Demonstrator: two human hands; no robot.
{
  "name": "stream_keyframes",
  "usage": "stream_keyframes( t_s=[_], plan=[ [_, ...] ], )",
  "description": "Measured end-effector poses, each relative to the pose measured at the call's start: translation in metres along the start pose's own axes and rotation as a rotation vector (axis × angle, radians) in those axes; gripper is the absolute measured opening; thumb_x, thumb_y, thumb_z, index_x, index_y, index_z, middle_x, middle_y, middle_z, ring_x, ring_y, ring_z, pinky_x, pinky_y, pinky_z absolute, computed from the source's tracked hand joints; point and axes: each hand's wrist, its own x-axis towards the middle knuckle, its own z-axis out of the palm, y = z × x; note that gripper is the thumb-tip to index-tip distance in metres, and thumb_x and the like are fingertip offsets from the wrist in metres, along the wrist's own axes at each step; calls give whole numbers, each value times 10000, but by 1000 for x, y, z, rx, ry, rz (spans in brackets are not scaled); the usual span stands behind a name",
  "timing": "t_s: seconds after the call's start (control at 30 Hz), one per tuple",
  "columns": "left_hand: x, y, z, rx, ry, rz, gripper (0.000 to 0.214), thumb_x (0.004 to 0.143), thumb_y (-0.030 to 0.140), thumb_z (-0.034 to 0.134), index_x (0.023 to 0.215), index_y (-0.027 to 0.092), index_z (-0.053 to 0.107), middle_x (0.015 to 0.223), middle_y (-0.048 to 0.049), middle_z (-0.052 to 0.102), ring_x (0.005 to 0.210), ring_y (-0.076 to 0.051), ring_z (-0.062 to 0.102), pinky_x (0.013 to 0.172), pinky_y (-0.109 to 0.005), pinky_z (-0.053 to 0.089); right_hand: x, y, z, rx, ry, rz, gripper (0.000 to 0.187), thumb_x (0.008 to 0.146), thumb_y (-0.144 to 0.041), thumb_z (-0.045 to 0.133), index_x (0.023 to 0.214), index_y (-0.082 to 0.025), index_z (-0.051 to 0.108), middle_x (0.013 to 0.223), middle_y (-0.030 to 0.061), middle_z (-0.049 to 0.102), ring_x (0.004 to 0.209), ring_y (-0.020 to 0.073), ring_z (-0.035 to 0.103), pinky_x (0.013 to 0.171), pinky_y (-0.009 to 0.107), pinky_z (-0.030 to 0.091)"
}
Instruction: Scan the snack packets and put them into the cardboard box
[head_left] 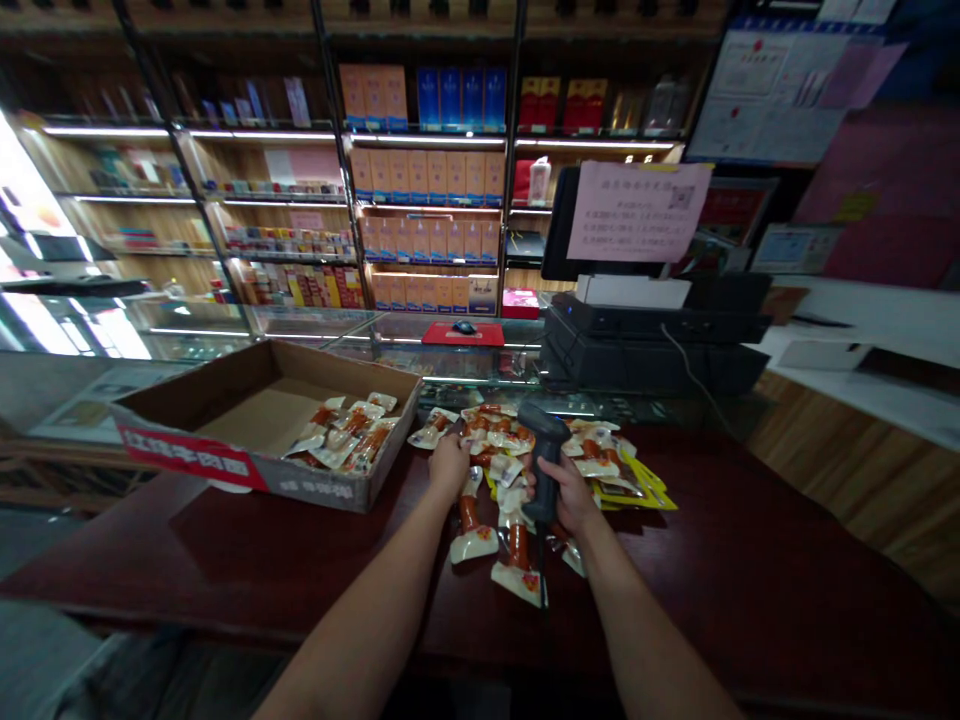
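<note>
My right hand [568, 490] is wrapped round the handle of a black handheld barcode scanner [546, 455]. The scanner stands upright over a pile of clear-and-white snack packets [517, 545] with reddish-brown meat pieces inside. At the pile's left side is my left hand [450, 462], its fingers drawn together against the packets. Something small and dark shows at its fingertips, too unclear to name. Left of that hand, an open cardboard box [352, 490] with a red label holds several similar packets [349, 430] in its right end.
Yellow-edged packaging [645, 490] lies at the pile's right. The dark red table [300, 570] carries everything. Behind it are a glass counter with a mouse [464, 327] on a red mat, a monitor with a pink notice [637, 210], and shelves of boxed goods [427, 178].
</note>
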Motion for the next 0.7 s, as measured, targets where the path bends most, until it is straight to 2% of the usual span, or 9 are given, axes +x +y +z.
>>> stream_keyframes(
  t_s=[0.07, 0.13, 0.2, 0.27, 0.33, 0.5, 0.7],
  plan=[
    [5, -10, 1, -264, 70, 15, 184, 800, 298, 482, 677, 172, 536, 747, -64, 616, 801, -210, 609, 742, -330, 461, 0, 1, 1, -23, -7, 11, 249, 634, -255, 737, 802, -197, 562, 691, -20, 634, 474, 84, 523, 423, 206, 451],
    [8, -18, 1, -608, 121, -23, 214, 772, 360, 514, 663, 177, 495, 672, -16, 560, 703, -178, 585, 675, -319, 482, -2, 1, 3, -67, -40, 42, 251, 636, -270, 739, 789, -187, 560, 662, -22, 622, 459, 77, 513, 413, 198, 445],
    [10, -21, 0, -925, 123, -71, 280, 712, 438, 571, 680, 177, 476, 651, 20, 518, 628, -142, 551, 612, -308, 496, -5, 1, 5, -126, -98, 86, 270, 629, -298, 748, 771, -172, 556, 641, -19, 616, 445, 75, 509, 404, 198, 443],
    [10, -20, -1, -1105, 107, -71, 341, 653, 481, 614, 697, 173, 473, 658, 36, 501, 601, -118, 527, 585, -300, 505, -8, 1, 8, -193, -156, 123, 302, 623, -335, 753, 766, -163, 551, 612, -20, 608, 419, 74, 503, 383, 196, 432],
    [9, -17, -2, -1125, 88, -25, 366, 631, 497, 626, 711, 168, 486, 685, 28, 513, 618, -116, 532, 584, -294, 513, -10, 3, 11, -257, -194, 133, 320, 631, -371, 745, 754, -160, 539, 575, -26, 596, 384, 71, 488, 355, 191, 407],
    [3, -12, -5, -934, 101, 78, 308, 721, 475, 533, 749, 169, 528, 739, -8, 569, 676, -136, 574, 605, -278, 520, -9, 8, 13, -301, -176, 106, 357, 629, -392, 745, 809, -168, 533, 578, -29, 598, 376, 74, 491, 343, 192, 407],
    [3, -13, -6, -817, 143, 89, 212, 785, 370, 465, 759, 171, 532, 729, -16, 587, 659, -139, 582, 608, -276, 515, -10, 8, 14, -349, -157, 109, 370, 611, -407, 746, 801, -171, 533, 549, -40, 587, 362, 73, 485, 346, 195, 415]
  ],
)
